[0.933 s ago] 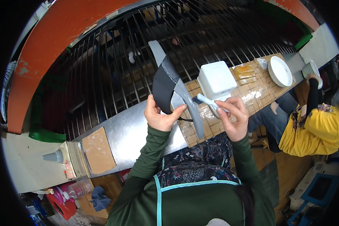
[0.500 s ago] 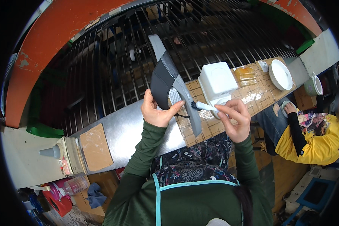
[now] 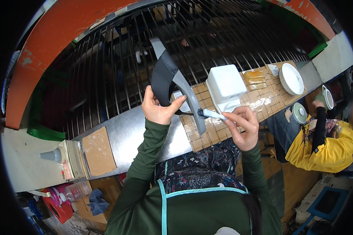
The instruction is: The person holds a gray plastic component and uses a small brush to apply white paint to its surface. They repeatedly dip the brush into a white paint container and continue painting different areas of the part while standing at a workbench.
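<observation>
A slide sandal (image 3: 163,76) with a wide black strap and a grey sole (image 3: 189,94) hangs tilted over the near edge of the metal bars. My left hand (image 3: 159,109) is closed on its strap, thumb on the side toward the sole. My right hand (image 3: 244,126) pinches the pale handle of a small brush (image 3: 214,114) between thumb and fingers. The dark bristles touch the sole near its lower end. A wet-looking sheen shows on the grey surface. Just beyond the brush stands a white plastic container (image 3: 226,82) with a low spout-like base.
Beneath my hands runs a tape-covered cardboard sheet (image 3: 202,143) on a metal ledge (image 3: 135,137). It bears a yellow block (image 3: 255,80) and a white bowl (image 3: 291,78). Metal bars (image 3: 117,78) stretch beyond. At right sits a co-worker in yellow (image 3: 321,150) with a round green-and-white dish (image 3: 300,113).
The sandal and my left hand have shifted slightly left, and the sole's lower end has risen. The brush stays against the sole. The co-worker's hand has moved from the dish to a green pot.
</observation>
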A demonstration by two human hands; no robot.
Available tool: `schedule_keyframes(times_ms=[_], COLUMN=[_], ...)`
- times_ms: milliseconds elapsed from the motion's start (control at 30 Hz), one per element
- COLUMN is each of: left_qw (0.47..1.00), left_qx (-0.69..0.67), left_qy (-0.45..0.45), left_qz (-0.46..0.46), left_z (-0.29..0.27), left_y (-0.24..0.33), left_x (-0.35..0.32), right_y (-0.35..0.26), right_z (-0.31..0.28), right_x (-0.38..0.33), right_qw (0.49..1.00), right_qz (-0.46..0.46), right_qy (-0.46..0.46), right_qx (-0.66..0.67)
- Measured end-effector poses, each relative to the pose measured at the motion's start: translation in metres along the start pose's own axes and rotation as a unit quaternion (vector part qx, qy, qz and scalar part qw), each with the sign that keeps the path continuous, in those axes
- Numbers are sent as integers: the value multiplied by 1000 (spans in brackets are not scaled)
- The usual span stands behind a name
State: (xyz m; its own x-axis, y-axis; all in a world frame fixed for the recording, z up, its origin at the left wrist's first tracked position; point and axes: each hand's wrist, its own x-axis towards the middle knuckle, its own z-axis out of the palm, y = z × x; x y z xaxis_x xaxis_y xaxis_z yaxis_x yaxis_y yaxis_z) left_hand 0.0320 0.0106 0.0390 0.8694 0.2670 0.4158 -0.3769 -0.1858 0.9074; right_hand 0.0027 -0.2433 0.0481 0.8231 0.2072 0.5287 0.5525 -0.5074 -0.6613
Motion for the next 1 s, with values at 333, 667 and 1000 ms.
schedule_keyframes(times_ms=[333, 667, 1000], left_qw=[997, 987, 973], left_qx=[-76, -112, -76], left_qy=[14, 16, -43], left_qz=[-23, -115, -212], left_z=[3, 10, 5], left_y=[-6, -1, -1], left_x=[9, 24, 51], right_y=[-7, -11, -21], right_z=[1, -1, -5], right_x=[2, 14, 40], right_qw=[999, 997, 983], right_qz=[-18, -47, -145], right_qy=[26, 57, 85], right_qx=[-11, -1, -71])
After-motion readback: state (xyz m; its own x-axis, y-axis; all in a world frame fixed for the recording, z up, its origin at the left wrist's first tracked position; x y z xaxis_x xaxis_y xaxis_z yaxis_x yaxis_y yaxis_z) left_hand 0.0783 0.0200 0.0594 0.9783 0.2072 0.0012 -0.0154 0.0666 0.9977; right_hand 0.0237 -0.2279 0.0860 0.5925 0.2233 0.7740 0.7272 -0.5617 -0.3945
